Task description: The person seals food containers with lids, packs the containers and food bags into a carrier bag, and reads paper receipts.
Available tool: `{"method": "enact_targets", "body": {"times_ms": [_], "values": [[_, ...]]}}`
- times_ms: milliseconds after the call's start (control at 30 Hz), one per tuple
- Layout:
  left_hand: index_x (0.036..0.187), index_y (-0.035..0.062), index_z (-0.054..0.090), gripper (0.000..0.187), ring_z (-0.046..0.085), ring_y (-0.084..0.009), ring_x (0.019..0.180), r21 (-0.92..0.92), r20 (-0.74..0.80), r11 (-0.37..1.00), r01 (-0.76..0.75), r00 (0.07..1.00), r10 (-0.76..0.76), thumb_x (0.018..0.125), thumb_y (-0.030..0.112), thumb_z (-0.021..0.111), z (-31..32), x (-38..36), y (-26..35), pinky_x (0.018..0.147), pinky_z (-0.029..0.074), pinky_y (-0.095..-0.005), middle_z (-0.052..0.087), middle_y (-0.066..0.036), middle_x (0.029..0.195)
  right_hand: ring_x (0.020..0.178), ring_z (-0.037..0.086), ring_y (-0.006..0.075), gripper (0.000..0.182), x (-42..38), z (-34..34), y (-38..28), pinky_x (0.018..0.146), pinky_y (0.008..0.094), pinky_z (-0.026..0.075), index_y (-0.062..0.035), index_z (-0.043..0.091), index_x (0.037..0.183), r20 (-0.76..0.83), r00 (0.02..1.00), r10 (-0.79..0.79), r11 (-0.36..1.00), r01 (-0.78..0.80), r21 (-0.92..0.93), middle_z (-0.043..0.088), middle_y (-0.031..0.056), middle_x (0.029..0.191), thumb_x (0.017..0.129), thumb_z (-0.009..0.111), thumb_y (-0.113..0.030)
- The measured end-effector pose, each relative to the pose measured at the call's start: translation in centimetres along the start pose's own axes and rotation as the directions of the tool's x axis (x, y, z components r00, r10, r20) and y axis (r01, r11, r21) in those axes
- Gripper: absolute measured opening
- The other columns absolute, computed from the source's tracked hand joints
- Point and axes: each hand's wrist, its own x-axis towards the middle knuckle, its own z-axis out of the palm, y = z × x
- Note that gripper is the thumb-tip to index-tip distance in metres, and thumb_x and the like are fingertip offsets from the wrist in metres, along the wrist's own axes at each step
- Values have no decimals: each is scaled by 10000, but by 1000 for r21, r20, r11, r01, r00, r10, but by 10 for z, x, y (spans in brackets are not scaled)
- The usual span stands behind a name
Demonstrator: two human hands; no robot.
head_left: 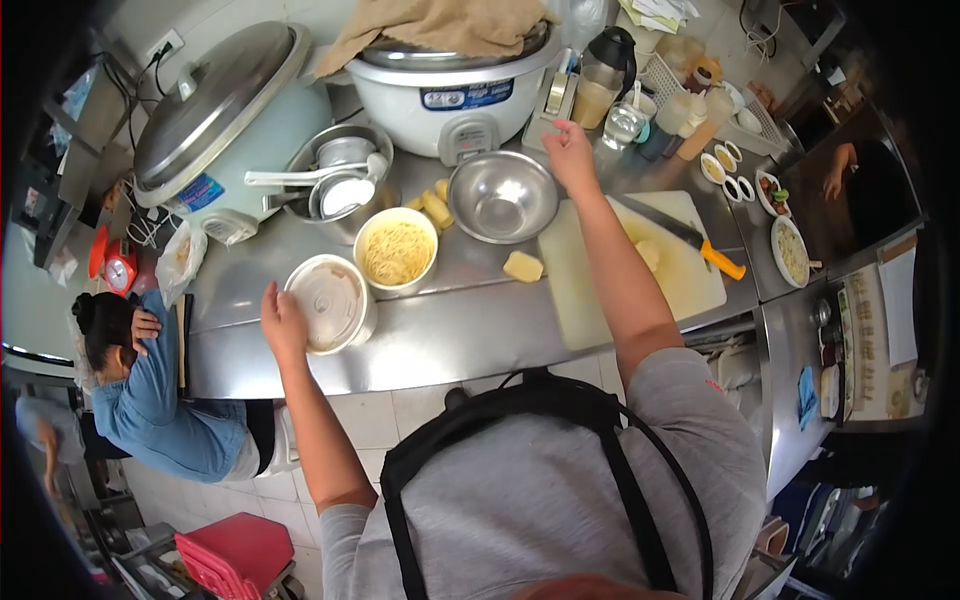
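Observation:
My left hand rests against the side of a round white tub with a translucent lid, fingers stretched along its wall. Beside that stands an uncovered tub of yellow shredded food. My right hand reaches past the steel bowl, fingers curled together right at the front of what looks like a tape dispenser; what they pinch, if anything, is too small to make out. Below my right forearm lies a cutting board with an orange-handled knife. A pale yellow block sits left of the board.
Two large cookers stand along the back, one under a brown cloth. Steel pots and yellow chunks are nearby. Bottles and small dishes fill the right back. A person in blue leans at the left.

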Motion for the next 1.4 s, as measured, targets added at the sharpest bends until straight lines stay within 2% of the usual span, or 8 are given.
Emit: {"method": "enact_targets", "body": {"times_ms": [133,233,367,533,667,800,1033,1400], "values": [[1137,-8,414,397,417,-285,1040,143,-266,988,-57,959,94,773,135,482,-2,-11,6,881,309,-341,443,-184,1119,836,533,268,490,70,17,95,750,315,419,-13,475,1061,-39,997,68,900,-79,-430,544,175,904,659,621,-253],[1116,-3,430,375,399,-280,1033,307,-386,946,-106,895,226,767,123,484,-8,-25,35,895,282,-344,437,-169,1106,957,474,321,512,75,23,83,831,343,378,-16,485,1060,7,973,231,844,-197,-498,468,240,1042,648,624,-287],[1113,16,425,374,397,-253,1010,365,-428,920,-143,852,302,756,112,488,-1,-45,93,862,283,-337,431,-142,1093,945,463,316,487,97,8,119,811,337,378,-8,503,1027,268,964,-4,929,103,-356,465,219,984,662,617,-310],[1115,40,413,378,396,-213,1004,289,-412,915,-280,827,383,746,83,480,46,-57,157,828,275,-315,431,-111,1090,897,469,270,537,119,-28,140,789,315,381,-37,478,1084,527,845,88,965,59,-255,444,180,1024,661,617,-337],[1068,43,452,327,427,-187,996,-7,-190,895,-445,880,436,742,53,465,111,-61,195,790,330,-292,474,-81,1064,882,490,245,539,125,-41,98,763,298,390,-57,489,1091,573,617,540,782,-620,-69,485,155,1055,674,579,-387],[951,-5,513,167,504,-118,841,-469,225,862,-191,918,327,801,31,449,191,-68,229,761,389,-226,539,-65,921,722,568,265,370,144,17,157,638,353,422,-38,619,798,335,876,346,937,-339,-83,601,126,746,703,540,-386],[926,29,549,218,520,-85,697,-439,577,871,219,812,87,797,193,484,301,-43,258,590,396,-203,566,-24,785,545,458,310,340,-2,-61,21,509,383,360,-9,463,538,304,934,-187,982,168,87,474,150,562,745,537,-268],[861,-22,581,378,561,-301,815,275,662,920,-279,749,30,684,312,557,421,-19,252,711,441,-344,582,-162,877,572,471,261,169,-103,-98,53,527,334,380,2,524,604,389,908,-154,977,82,194,480,120,592,692,593,-125]]}}
